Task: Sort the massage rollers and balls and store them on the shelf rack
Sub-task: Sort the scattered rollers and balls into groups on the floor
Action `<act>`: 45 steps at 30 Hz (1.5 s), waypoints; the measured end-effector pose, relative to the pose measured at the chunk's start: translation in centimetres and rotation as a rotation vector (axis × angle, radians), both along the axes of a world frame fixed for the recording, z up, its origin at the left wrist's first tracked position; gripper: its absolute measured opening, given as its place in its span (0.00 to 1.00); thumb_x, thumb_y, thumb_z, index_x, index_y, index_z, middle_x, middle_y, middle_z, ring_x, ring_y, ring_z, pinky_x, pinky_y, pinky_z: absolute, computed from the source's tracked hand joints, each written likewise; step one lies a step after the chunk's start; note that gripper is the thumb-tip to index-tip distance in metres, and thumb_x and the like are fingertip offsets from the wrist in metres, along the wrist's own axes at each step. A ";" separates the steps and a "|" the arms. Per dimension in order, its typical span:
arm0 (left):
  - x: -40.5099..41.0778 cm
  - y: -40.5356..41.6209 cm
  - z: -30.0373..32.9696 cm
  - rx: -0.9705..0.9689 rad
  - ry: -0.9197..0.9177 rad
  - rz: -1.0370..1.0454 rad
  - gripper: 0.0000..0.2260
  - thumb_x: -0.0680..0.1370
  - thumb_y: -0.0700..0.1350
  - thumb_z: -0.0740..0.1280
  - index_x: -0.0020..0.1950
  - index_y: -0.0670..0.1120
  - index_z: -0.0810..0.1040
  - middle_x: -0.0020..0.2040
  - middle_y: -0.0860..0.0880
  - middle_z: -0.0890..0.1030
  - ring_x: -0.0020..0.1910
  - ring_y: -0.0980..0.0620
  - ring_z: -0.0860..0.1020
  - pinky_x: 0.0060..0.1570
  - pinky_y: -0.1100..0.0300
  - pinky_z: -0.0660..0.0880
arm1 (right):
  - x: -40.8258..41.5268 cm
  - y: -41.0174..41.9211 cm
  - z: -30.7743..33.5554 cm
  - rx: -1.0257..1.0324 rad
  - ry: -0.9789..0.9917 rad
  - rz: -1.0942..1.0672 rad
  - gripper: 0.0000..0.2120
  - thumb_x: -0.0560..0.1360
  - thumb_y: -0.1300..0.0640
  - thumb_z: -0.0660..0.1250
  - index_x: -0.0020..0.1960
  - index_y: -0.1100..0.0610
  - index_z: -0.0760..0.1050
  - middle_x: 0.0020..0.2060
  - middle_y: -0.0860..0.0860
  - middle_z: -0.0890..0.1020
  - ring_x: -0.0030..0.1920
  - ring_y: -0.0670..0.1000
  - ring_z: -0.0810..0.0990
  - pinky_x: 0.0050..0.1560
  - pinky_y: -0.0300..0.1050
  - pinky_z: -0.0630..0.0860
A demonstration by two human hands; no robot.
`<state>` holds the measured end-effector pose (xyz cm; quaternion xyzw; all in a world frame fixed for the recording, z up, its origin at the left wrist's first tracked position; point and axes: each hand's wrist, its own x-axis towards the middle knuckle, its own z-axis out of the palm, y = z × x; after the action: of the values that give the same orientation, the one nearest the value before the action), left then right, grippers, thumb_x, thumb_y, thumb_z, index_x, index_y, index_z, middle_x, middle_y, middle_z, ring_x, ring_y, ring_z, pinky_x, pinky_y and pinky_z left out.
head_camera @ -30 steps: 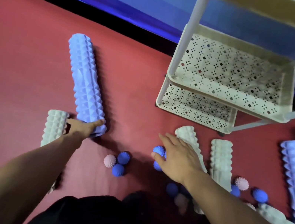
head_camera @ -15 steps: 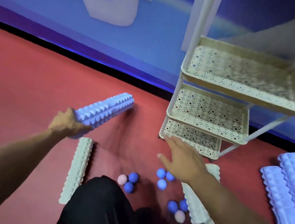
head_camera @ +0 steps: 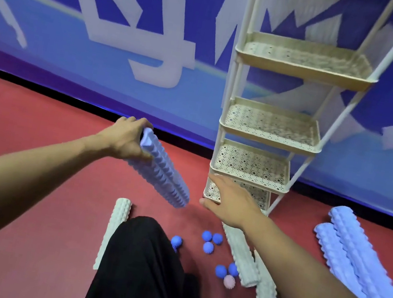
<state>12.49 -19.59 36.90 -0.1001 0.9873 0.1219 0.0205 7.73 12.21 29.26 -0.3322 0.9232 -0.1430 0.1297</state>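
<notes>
1. Hidden/cut off: top of the shelf rack (head_camera: 268, 132) ran out of frame; its lowest tray was partly behind the right hand (head_camera: 230, 204). A dark-clothed knee (head_camera: 143, 257) covered the lower part of a white roller (head_camera: 113, 228) & part of one blue ball (head_camera: 176, 241). Top tray & wall lettering were motion-blurred.
2. Left hand (head_camera: 126, 141) gripped one end of a long blue roller (head_camera: 163, 172), fingers curled round it, held off the floor, left of the rack, free end tilted down toward the rack's base.
3. Right hand was flat, fingers straight, holding nothing, in front of the rack's bottom tray; contact w/ the tray couldn't be told.
4. Surface/room: red floor (head_camera: 25, 125); blue wall (head_camera: 106, 29) w/ big white characters directly behind the rack, black strip along its foot.
5. On the floor in front of the rack: three blue balls (head_camera: 210, 241) clustered, two more (head_camera: 227, 270) w/ a pink ball (head_camera: 229, 282) touching, nearer the person. Two white rollers (head_camera: 248, 266) lay side by side, partly under the right forearm.
6. Right of the rack: two blue rollers (head_camera: 354, 258) side by side, near ends cut by the frame edge.
7. Open room: all four trays visible looked empty; bare red floor stretched left of the rack to the frame edge.
</notes>
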 end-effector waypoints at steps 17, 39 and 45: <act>-2.6 22.7 9.6 0.674 0.331 -0.472 0.32 0.65 0.62 0.79 0.65 0.59 0.75 0.56 0.61 0.80 0.55 0.62 0.80 0.56 0.63 0.75 | -0.7 21.7 10.2 -0.265 -0.007 -0.288 0.50 0.62 0.37 0.81 0.77 0.41 0.59 0.71 0.42 0.73 0.69 0.47 0.74 0.67 0.54 0.73; -15.2 44.6 -17.2 0.694 0.006 -0.542 0.16 0.79 0.46 0.71 0.67 0.48 0.76 0.63 0.50 0.72 0.60 0.54 0.74 0.66 0.65 0.67 | -0.4 46.2 -15.4 -0.092 -0.283 -1.104 0.43 0.60 0.29 0.75 0.64 0.56 0.72 0.56 0.52 0.81 0.50 0.51 0.79 0.50 0.46 0.74; -17.0 46.2 -26.6 0.709 -0.191 -0.480 0.13 0.80 0.45 0.70 0.64 0.50 0.76 0.64 0.48 0.71 0.59 0.52 0.76 0.57 0.70 0.69 | -0.2 47.2 -25.7 -0.064 -0.601 -1.175 0.49 0.62 0.32 0.78 0.72 0.58 0.65 0.63 0.51 0.79 0.59 0.54 0.79 0.55 0.48 0.75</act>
<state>-4.48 26.57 10.34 0.1346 0.8733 0.4353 0.1726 7.50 59.44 3.58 0.2774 0.8699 -0.3039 0.2720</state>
